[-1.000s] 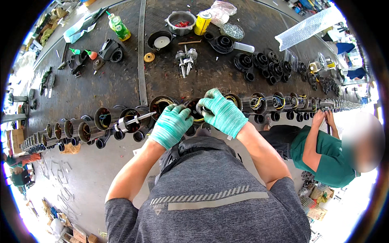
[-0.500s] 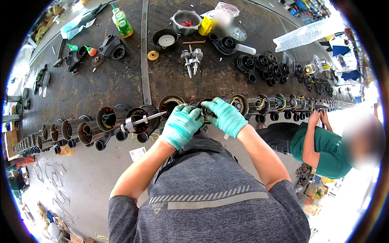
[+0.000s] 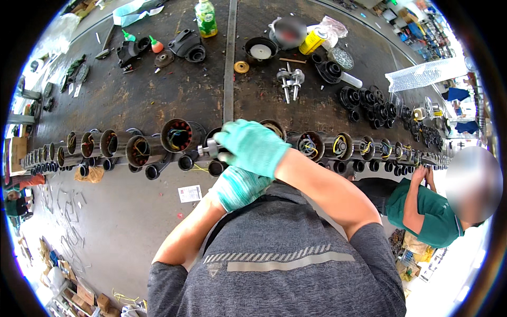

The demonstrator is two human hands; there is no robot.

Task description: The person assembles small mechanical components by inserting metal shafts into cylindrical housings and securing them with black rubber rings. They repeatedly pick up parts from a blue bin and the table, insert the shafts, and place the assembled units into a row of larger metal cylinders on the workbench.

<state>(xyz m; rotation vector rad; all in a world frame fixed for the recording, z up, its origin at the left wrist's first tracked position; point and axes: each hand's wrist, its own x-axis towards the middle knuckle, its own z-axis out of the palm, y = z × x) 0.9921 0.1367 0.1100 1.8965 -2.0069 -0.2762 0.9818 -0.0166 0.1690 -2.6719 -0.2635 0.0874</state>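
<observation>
Ahead, open bench (image 3: 158, 98); right fingers (image 3: 226, 133) curl at rotor (image 3: 211, 149), left hand (image 3: 240, 189) below; grips unclear.

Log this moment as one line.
right hand: crossed over left hand, at silvery metal part | left hand: lower, partly covered | nearby: metal cylinders in row

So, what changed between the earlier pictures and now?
The green-gloved right hand has moved left, crossing over the green-gloved left hand, to the silver metal shaft; whether it grips it is unclear. The green plastic bottle and yellow cylindrical can stayed put.
</observation>
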